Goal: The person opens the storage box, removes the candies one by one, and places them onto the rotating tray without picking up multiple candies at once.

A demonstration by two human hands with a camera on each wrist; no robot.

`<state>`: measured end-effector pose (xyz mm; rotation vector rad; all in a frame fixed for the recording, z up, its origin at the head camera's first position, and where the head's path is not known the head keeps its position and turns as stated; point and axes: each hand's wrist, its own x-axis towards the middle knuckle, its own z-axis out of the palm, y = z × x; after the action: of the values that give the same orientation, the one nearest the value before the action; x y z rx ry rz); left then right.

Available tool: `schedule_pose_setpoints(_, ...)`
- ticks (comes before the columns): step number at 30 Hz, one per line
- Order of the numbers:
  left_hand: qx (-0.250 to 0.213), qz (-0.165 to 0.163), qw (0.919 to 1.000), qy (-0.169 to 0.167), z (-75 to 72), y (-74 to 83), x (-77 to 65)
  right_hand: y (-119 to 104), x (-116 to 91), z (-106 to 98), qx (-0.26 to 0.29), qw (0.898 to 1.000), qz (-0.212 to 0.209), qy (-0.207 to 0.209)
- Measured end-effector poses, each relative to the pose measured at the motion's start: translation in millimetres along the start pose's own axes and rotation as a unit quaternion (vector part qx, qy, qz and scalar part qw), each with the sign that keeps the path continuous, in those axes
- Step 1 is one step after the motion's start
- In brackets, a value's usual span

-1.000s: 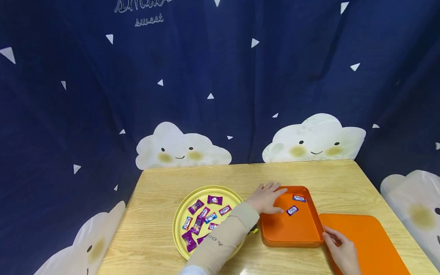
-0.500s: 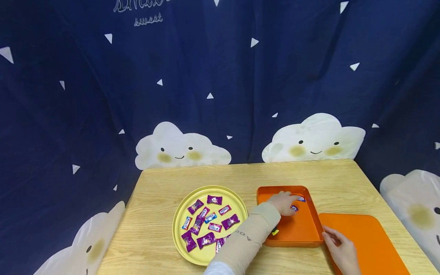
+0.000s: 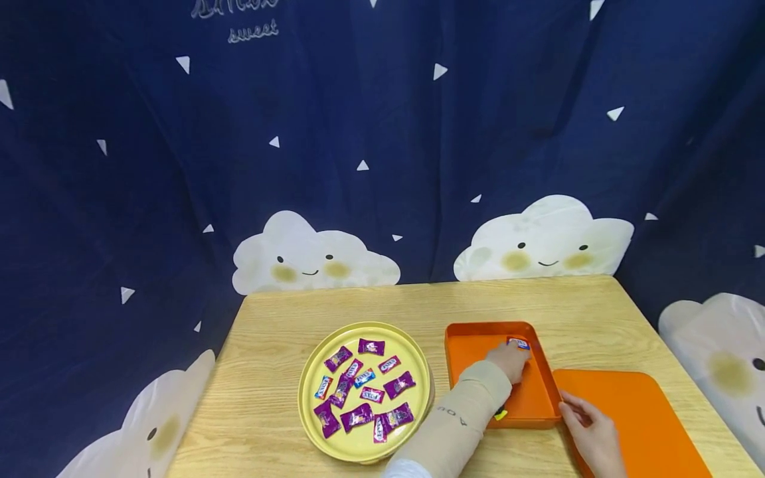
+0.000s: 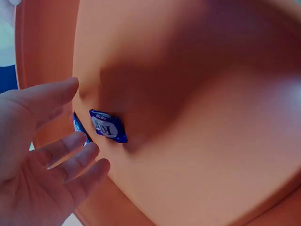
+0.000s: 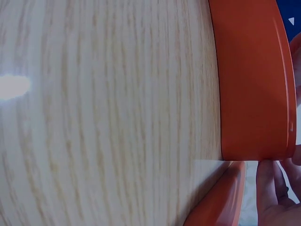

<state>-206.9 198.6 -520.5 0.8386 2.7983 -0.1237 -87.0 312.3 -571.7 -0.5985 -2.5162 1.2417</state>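
My left hand (image 3: 508, 362) is inside the shallow orange box (image 3: 469, 352), low over its floor. In the left wrist view, its thumb and fingers stand apart around a blue-and-white wrapped candy (image 4: 108, 126), with nothing gripped between them. A second wrapped candy (image 4: 81, 127) lies just beside the first, partly behind the fingers. The head view shows one candy (image 3: 518, 342) near the back of the box; the other is hidden under the hand. My right hand (image 3: 592, 431) grips the box's right wall near the front corner.
Several purple, pink and blue wrapped candies lie on a round yellow plate (image 3: 306, 405) left of the box. A flat orange lid (image 3: 633, 425) lies at the right on the wooden table (image 3: 263, 372). Behind hangs a dark blue curtain (image 3: 335, 99).
My left hand has come from the box's left rim to the right and down over the candies. The right hand stays at the box's side.
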Motion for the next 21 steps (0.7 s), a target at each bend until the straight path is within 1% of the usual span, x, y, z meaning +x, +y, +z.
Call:
schedule_pose_setpoints(3,0.005,-0.006,0.9998,-0.018,0.1,0.6,-1.7,-0.9,-0.7,-1.0,0.001,1.0,-0.002,-0.003)
schedule_pose_setpoints(6,0.005,0.001,0.9994,-0.033,2.6,-0.3,-1.3,-0.8,-1.2,-1.6,-0.002,1.0,0.002,-0.005)
schedule_pose_setpoints(8,0.002,0.003,0.9993,-0.038,6.4,-1.1,0.8,-0.2,-1.1,-1.6,-0.001,1.0,0.001,-0.003)
schedule_pose_setpoints(10,0.002,0.001,0.9993,-0.036,12.5,-1.8,4.7,0.5,-0.8,-1.2,0.001,1.0,-0.004,-0.001)
schedule_pose_setpoints(15,-0.008,-0.016,0.9995,-0.027,25.3,-2.5,16.2,1.2,-0.6,-0.9,0.007,1.0,-0.008,-0.003)
schedule_pose_setpoints(18,-0.015,-0.02,0.9994,-0.025,27.1,-2.7,18.7,1.6,-0.7,-0.5,0.006,1.0,-0.01,-0.002)
schedule_pose_setpoints(21,-0.017,-0.02,0.9994,-0.023,26.5,-3.0,17.3,2.1,-0.7,-0.1,0.007,1.0,-0.016,0.004)
